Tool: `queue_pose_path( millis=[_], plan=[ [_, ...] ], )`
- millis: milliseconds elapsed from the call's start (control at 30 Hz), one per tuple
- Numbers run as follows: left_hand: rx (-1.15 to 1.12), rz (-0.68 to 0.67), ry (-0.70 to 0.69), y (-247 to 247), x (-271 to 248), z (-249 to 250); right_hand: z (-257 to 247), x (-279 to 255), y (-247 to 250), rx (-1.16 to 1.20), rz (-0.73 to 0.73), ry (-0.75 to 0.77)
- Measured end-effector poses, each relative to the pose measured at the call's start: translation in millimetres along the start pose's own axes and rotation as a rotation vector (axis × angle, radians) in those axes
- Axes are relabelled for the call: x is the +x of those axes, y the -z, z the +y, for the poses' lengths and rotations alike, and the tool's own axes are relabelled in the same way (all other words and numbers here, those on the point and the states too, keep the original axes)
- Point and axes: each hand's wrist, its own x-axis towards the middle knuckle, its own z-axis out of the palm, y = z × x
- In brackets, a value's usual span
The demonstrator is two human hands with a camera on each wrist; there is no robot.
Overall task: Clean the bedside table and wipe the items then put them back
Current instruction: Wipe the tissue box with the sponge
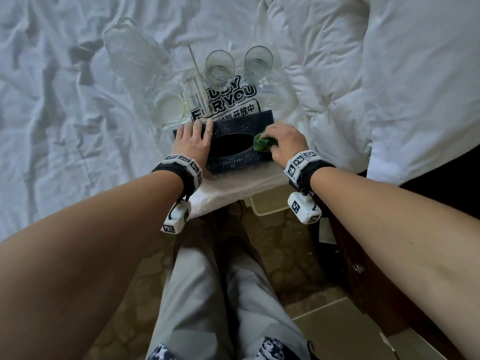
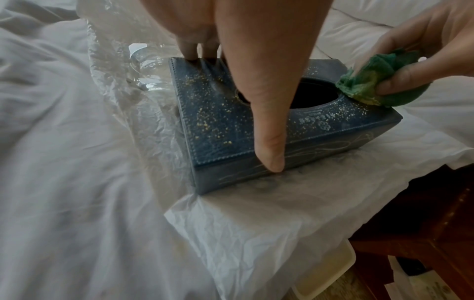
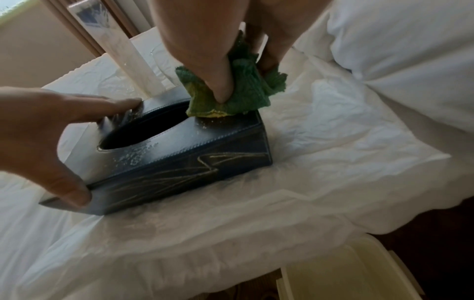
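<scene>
A dark blue tissue box (image 1: pixel 237 163) (image 2: pixel 218 125) (image 3: pixel 179 162) with gold specks and an oval slot stands on a thin plastic sheet (image 1: pixel 233 187) at the bed's edge. My left hand (image 1: pixel 193 137) (image 2: pixel 259 91) (image 3: pixel 51 125) grips its left end, fingers over the far edge and thumb down the near side. My right hand (image 1: pixel 284 141) (image 2: pixel 423 40) (image 3: pixel 218 60) holds a bunched green cloth (image 1: pixel 263 144) (image 2: pixel 372 85) (image 3: pixel 243 95) pressed on the box top, right of the slot. Pale crumbs dot the lid.
Behind the box on the bed stand two clear glasses (image 1: pixel 220 67) (image 1: pixel 258 63), a glass ashtray (image 1: pixel 168 105) and a clear sign (image 1: pixel 228 100) printed FOR YOU. A white duvet (image 1: pixel 389 74) piles up on the right. Below are a pale bin (image 1: pixel 270 202) and the dark wooden table (image 1: pixel 363 255).
</scene>
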Motion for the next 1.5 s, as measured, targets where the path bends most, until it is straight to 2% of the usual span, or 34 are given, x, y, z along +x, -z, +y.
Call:
queue_pose_path(
  millis=[300, 400, 467, 567, 633, 767, 1000, 1200, 1367, 1500],
  plan=[
    [-0.004, 0.000, 0.010, -2.5, -1.0, -0.4, 0.9, -5.1, 7.0, 0.024, -0.267, -0.022],
    [-0.032, -0.005, 0.006, -1.2, -1.5, -4.0, -3.7, 0.0, 16.3, 0.081, -0.332, -0.080],
    [-0.048, -0.003, 0.003, -0.4, -2.0, -6.1, -6.0, 5.8, 21.3, 0.153, -0.258, -0.153],
    [-0.048, 0.007, 0.008, -0.4, -3.0, -6.9, -6.4, 18.0, 26.8, 0.335, 0.002, -0.334],
    [-0.056, 0.015, 0.009, -1.0, -4.1, -6.7, -5.8, 22.2, 29.1, 0.319, 0.117, -0.416],
    [-0.068, 0.017, 0.018, -0.2, -5.4, -6.5, -2.1, 14.8, 23.3, 0.233, 0.028, -0.393],
    [-0.061, 0.007, 0.005, 2.1, -4.1, -7.7, -10.1, -0.3, 14.8, 0.087, 0.036, -0.342],
    [-0.044, -0.003, 0.007, 4.4, -4.7, -8.2, -28.1, -9.5, 8.4, 0.062, -0.001, -0.394],
    [-0.058, -0.006, -0.001, 3.0, -6.2, -9.1, -50.7, -19.3, -13.4, 0.076, 0.088, -0.497],
    [-0.056, -0.006, -0.012, 4.0, -6.9, -9.8, -67.6, -23.0, -27.8, 0.068, 0.104, -0.511]
  ],
)
